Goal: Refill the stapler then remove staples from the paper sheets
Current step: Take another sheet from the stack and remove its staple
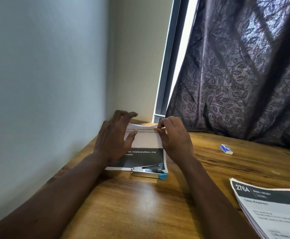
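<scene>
The bench is hemmed in by the wall at 9 o'clock and the curtain from 12 to 3; bare wood lies open toward 6. The paper sheets lie near the far corner, between the hands. The right hand pinches their far right corner. The left hand, blurred, spreads its fingers over their left side, thumb on the page. The stapler sits at the sheets' 6 o'clock edge. A small blue-and-white box lies at 3 o'clock, and a second paper stack at 4.

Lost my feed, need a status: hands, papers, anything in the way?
Left hand open, thumb on paper sheets. Right hand pinches their far corner. Stapler lies at their near edge, clear of both hands.
</scene>
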`<state>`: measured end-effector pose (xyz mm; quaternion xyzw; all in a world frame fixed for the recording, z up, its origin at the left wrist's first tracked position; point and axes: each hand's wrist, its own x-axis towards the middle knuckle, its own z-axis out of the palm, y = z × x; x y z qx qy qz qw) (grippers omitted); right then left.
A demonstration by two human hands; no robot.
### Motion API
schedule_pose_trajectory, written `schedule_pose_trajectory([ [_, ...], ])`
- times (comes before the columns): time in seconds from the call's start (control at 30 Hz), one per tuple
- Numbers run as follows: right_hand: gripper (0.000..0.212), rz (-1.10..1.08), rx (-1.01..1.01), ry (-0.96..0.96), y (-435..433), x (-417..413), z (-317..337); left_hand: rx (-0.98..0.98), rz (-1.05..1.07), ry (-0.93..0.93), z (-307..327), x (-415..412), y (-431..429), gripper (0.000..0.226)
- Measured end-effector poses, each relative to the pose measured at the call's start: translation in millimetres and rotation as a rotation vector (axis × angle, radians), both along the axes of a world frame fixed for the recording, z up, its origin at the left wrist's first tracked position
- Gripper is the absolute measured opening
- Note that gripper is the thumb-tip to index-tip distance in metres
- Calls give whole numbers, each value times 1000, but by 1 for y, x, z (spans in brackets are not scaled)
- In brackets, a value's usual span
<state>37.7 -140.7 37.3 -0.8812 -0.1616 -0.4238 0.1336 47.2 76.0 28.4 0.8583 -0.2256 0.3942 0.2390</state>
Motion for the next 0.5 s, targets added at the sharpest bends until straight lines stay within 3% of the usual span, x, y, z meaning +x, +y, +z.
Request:
schedule_pose_trajectory([
  [0.07,24,18,-61,-99,4,-4,4,39,31,-76,5,1,-1,47],
  [0.17,22,-20,-133,-262,5,-5,7,60,23,-194,9,3,2,21],
  [0.27,29,-104,-117,-347,7,-9,11,37,78,-291,15,1,-1,19],
  [0.5,32,56,213,-133,23,-11,-2,79,14,-443,24,6,-29,19],
])
